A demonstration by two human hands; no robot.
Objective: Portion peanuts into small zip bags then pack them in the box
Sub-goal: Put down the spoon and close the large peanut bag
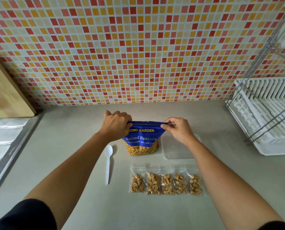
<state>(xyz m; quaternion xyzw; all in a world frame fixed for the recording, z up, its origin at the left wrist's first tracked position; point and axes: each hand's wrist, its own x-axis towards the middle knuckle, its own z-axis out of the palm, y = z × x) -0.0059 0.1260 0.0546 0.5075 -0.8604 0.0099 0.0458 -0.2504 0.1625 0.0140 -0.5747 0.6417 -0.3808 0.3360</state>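
— What's holding the peanuts?

— A blue stand-up peanut bag (141, 138) marked "Salted Peanuts", upright at the middle of the counter (229, 130). Nuts show through the clear window low on its front. Nearer the person, five small zip bags (167, 180) lie flat in a row, edges touching or slightly overlapping. Each has peanuts in its lower half.

— And the box?

— A clear plastic box (176, 151) sits just right of the big bag, partly under the right wrist. I cannot tell whether its lid is on.

— The hands?

— Both are at the bag's top edge. The left hand (116, 125) has its fingers curled, pinching the left corner. The right hand (178, 130) pinches the right corner between thumb and forefinger, the other fingers folded. The strip between them is stretched taut.

— Anything else close by?

— A white plastic spoon (108, 161) lies just left of the bag, bowl pointing away from the person.

— How much room around it all?

— The tiled wall (138, 55) closes the back, with bare counter between it and the bag. At the left a wooden cutting board (4, 93) leans on the wall above a metal sink surround (4, 130). A white dish rack (267, 117) fills the right back corner, well apart from the box. Open counter lies in front of the row of small bags.
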